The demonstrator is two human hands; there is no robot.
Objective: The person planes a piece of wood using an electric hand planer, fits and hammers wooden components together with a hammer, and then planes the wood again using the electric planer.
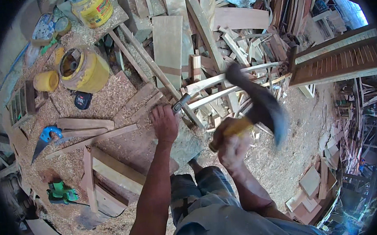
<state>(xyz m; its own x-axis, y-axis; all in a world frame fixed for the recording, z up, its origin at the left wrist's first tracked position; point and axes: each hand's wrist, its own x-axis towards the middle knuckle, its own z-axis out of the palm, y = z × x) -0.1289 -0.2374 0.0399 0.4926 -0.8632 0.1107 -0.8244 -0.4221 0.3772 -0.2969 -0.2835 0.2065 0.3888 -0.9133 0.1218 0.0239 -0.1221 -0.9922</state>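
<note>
My left hand [164, 121] is at the bench edge in the middle of the view, fingers curled beside a short metal tool [181, 102], which it holds against the wood; the tool's exact kind is unclear. My right hand [232, 147] grips a yellow-handled striking tool [262, 112], raised to the right, its long dark curved head smeared by motion. Beside my left hand lie loose wooden strips [84, 122] on the shaving-covered bench [117, 96].
A blue-handled saw [47, 136], yellow tubs [84, 68] and a green power tool [62, 191] are at the left. Heaped offcuts [240, 48] fill the back. A slatted wooden panel [333, 59] juts from the right over the shaving-strewn floor [299, 140].
</note>
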